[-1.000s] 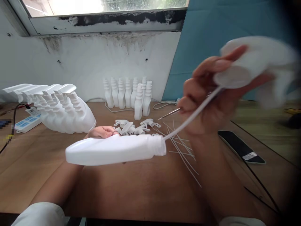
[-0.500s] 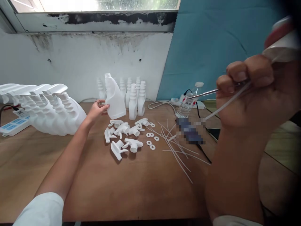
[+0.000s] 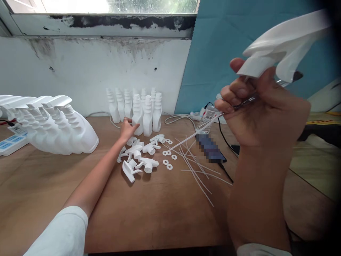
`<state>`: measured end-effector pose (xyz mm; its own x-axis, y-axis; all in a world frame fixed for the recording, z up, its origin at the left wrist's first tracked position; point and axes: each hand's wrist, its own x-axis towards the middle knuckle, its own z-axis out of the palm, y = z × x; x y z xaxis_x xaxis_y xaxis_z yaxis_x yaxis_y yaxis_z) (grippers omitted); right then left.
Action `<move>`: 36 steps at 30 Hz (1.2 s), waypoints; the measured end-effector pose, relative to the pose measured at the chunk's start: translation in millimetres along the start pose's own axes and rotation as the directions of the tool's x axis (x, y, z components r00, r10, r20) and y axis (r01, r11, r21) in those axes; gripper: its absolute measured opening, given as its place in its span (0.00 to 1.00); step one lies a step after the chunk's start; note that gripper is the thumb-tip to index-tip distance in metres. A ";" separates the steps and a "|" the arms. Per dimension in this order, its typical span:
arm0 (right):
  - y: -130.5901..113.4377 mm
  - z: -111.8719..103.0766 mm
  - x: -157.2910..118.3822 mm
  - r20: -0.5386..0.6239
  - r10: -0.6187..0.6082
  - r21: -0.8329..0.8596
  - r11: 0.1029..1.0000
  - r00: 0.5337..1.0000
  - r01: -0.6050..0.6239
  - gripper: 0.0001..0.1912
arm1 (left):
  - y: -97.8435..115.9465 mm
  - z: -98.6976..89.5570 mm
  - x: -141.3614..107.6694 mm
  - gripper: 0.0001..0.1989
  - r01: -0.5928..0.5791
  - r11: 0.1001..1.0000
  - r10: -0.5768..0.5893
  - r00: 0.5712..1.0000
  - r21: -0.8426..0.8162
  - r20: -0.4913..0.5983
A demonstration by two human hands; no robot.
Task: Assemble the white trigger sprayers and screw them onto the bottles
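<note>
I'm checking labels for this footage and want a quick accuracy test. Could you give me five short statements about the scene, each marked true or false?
1. The right hand holds a white spray head up off the table. True.
2. The left hand rests on the power strip. False: the left hand is at one of the standing white bottles.
3. White rings lie beside the loose spray heads. True.
4. All the standing white bottles have spray heads fitted. False: their necks are bare.
5. Several thin tubes lie across one another. True.
</note>
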<state>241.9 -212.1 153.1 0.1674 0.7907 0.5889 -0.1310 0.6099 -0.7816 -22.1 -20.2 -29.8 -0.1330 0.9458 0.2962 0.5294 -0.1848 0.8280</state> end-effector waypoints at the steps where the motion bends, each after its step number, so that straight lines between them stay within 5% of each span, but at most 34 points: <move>1: 0.6 0.6 -0.2 0.022 0.009 0.019 1.000 1.000 -0.010 0.10 | -0.5 2.6 -0.8 0.20 -0.004 1.000 0.004 1.000 0.004 0.006; 7: 9.9 -3.1 4.4 0.004 0.086 0.006 0.996 0.996 -0.086 0.15 | 6.8 3.4 -3.8 0.27 -0.025 0.999 0.024 0.999 0.027 0.035; 13: 23.4 14.6 -2.1 0.070 0.255 0.031 0.966 0.965 -0.257 0.22 | 52.1 -30.8 -20.6 0.19 -0.231 0.959 0.216 0.971 -0.164 -0.107; 17: 46.4 33.6 -8.9 0.222 0.436 -0.005 0.895 0.872 -0.446 0.24 | 99.1 -58.2 -52.8 0.21 -0.366 0.809 0.452 0.888 -0.459 0.089; 20: 65.4 45.5 -14.1 0.327 0.544 -0.057 0.827 0.773 -0.559 0.27 | 121.9 -65.8 -77.6 0.27 -0.349 0.749 0.553 0.797 -0.564 0.241; 24: 79.5 53.7 -18.6 0.341 0.637 -0.122 0.759 0.692 -0.639 0.31 | 126.9 -60.5 -90.1 0.21 -0.208 0.729 0.507 0.805 -0.652 0.310; 30: 85.4 47.7 -13.2 0.234 0.613 -0.351 0.777 0.754 -0.523 0.30 | 115.2 -54.6 -84.6 0.16 -0.225 0.769 0.436 0.869 -0.599 0.234; 36: 80.5 45.6 -11.2 0.219 0.540 -0.396 0.810 0.813 -0.432 0.34 | 114.7 -60.0 -86.0 0.17 -0.313 0.825 0.442 0.876 -0.471 0.192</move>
<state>184.9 -169.4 93.0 -0.1484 0.9837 0.1013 0.2089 0.1313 -0.9691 -0.2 -138.7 68.3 0.2782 0.7985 0.5338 0.0839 -0.5739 0.8147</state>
